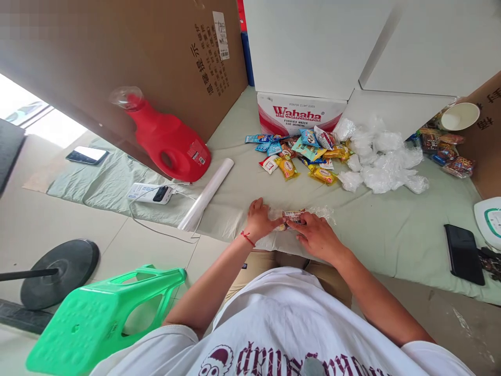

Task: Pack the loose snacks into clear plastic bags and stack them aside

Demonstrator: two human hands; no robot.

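Observation:
A small brown-and-red snack packet [294, 216] lies in clear plastic film [323, 213] near the table's front edge, between my two hands. My left hand [260, 220] rests on the film at the packet's left end, its thumb reaching onto the packet. From the right, my right hand [318, 236] grips the packet, with the index finger stretched along its near side. The fingers partly cover the packet, so its print cannot be read. Film spreads out beyond both hands.
Colourful snack packets [287, 168] lie piled before a Wahaba-style water carton [299, 114], beside crumpled clear plastic bundles [385, 156]. A plastic film roll [207, 194], red jug [172, 141] and power bank [149, 193] are left; a black phone [464, 254] is right. A green stool [105, 318] lies below.

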